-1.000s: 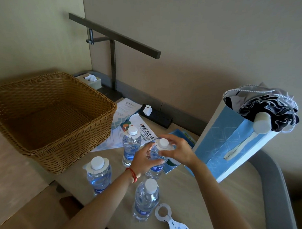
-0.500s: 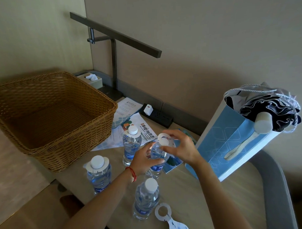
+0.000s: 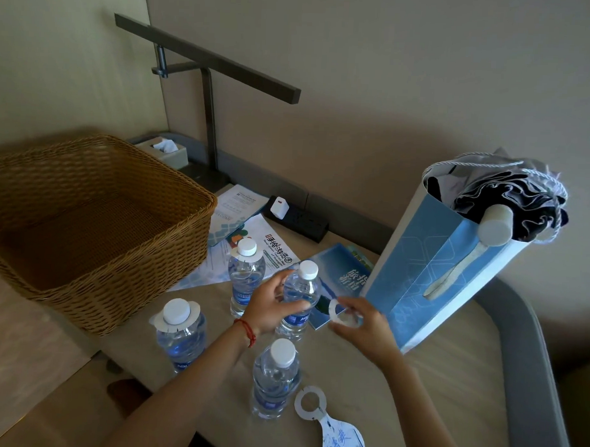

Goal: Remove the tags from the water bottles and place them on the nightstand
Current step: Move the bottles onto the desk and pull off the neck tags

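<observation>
From the head view, my left hand point(image 3: 270, 306) is gripping the middle water bottle point(image 3: 299, 298) standing on the nightstand point(image 3: 432, 378). My right hand point(image 3: 363, 326) is pinching its freed tag point(image 3: 339, 313) just beside it, above the tabletop.
</observation>
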`<state>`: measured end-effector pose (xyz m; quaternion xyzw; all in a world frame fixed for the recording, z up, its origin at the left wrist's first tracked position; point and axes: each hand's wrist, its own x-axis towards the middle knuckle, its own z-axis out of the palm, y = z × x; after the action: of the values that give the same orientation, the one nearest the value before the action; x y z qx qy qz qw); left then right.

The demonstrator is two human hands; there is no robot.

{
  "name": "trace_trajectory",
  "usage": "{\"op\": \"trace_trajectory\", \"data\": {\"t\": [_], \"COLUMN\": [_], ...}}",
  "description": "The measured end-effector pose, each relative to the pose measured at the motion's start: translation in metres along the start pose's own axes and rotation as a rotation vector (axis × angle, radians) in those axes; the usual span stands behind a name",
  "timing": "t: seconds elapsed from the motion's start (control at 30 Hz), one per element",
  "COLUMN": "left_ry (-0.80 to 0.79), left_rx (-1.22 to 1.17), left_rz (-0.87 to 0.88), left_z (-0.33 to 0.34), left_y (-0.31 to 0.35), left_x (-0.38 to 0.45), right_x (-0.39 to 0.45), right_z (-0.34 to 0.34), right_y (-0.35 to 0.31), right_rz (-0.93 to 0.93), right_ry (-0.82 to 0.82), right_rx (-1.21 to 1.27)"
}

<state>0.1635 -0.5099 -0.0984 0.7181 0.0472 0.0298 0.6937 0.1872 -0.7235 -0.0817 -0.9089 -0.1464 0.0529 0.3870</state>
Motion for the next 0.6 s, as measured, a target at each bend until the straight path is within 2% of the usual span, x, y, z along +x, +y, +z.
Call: {"op": "trace_trajectory", "data": {"t": [0.27,0.47,0.6], "left_ry": [-0.024,-0.036,-0.046], "left_rx": [-0.002,0.009,0.021], "left_rz": [0.013,0.011,0.009], "left_z": [0.0,0.0,0.0], "left_y": [0.002,0.004,0.006], "left_x": [-0.001,-0.002,-0.003], "right_x": [-0.035,-0.049,-0.051], "right_z": [0.059,0.077,0.077], "right_y": [0.056,0.063,0.061], "right_rz": [0.159,0.097,0.088], "right_ry": [-0.185,-0.122,-0.109], "right_rx": [-0.263,-0.371,-0.349]}}
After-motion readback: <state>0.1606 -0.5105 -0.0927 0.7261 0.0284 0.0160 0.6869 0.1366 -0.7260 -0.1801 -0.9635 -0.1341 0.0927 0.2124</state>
